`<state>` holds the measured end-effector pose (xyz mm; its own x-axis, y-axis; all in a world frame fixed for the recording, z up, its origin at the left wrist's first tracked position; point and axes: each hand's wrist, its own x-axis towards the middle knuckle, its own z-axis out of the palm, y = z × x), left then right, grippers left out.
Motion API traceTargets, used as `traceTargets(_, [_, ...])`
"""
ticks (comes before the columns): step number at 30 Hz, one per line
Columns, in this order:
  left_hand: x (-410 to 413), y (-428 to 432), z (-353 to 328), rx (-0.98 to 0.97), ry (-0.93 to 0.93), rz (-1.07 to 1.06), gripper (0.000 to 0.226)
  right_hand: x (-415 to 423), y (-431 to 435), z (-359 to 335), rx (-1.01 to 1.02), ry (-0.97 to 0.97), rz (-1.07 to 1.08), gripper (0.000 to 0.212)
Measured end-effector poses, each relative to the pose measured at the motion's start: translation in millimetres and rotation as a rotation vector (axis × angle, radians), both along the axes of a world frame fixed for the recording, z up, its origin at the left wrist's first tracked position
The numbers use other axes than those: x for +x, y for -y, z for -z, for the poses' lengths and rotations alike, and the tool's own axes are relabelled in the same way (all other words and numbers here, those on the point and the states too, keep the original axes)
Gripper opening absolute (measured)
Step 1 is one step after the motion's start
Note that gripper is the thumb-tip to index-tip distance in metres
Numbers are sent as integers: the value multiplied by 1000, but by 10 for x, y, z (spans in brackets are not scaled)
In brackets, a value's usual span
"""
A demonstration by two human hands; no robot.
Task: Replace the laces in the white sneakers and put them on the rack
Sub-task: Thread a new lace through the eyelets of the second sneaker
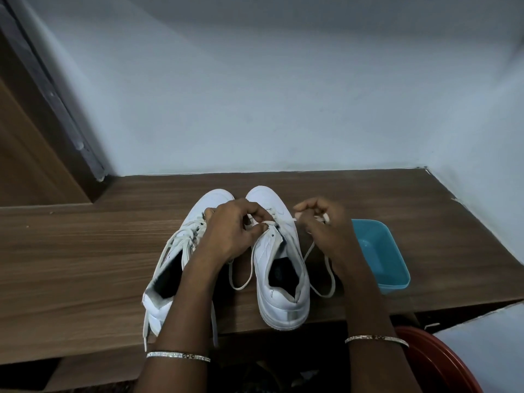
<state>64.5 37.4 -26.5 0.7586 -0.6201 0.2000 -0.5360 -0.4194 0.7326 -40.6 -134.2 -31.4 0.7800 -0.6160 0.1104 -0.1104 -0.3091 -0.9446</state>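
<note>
Two white sneakers stand side by side on a brown wooden shelf (85,251), toes pointing at the wall. The left sneaker (173,268) is laced, with loose lace ends hanging over the shelf edge. The right sneaker (280,279) has its white lace (323,279) loosened, with loops lying on both sides of it. My left hand (232,231) pinches the lace at the right sneaker's eyelets. My right hand (320,222) pinches the lace's other end just right of that shoe.
A blue plastic tub (397,268) sits on the shelf right of my right hand. A red round object (431,361) lies below the shelf edge at bottom right. A wooden door frame (34,143) rises at left. The wall stands close behind the shoes.
</note>
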Motion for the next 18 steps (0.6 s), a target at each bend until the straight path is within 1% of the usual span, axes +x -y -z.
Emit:
traceTargets(2, [3, 1, 2, -11, -7, 5, 19, 4, -2, 32, -138, -36, -131, 15])
traceTargets(4, [-6, 9, -6, -32, -18, 9, 20, 21, -8, 53, -230, -16, -197, 15])
traceTargets(8, [-32, 14, -30, -40, -20, 1, 21, 45, -6, 72, -328, -13, -196, 15])
traceTargets(11, [-29, 10, -32, -42, -12, -9, 22, 58, 1, 92, -339, -33, -159, 14])
traceTargets(14, [-33, 8, -22, -41, -17, -6, 25, 75, -14, 126, -349, -121, -70, 12])
traceTargets(16, [-27, -4, -13, -53, -33, -15, 26, 89, -37, 140, -266, -177, -35, 13])
traceTargets(18, [-6, -17, -10, -74, -52, -22, 23, 97, -42, 142, -137, -207, 6, 13])
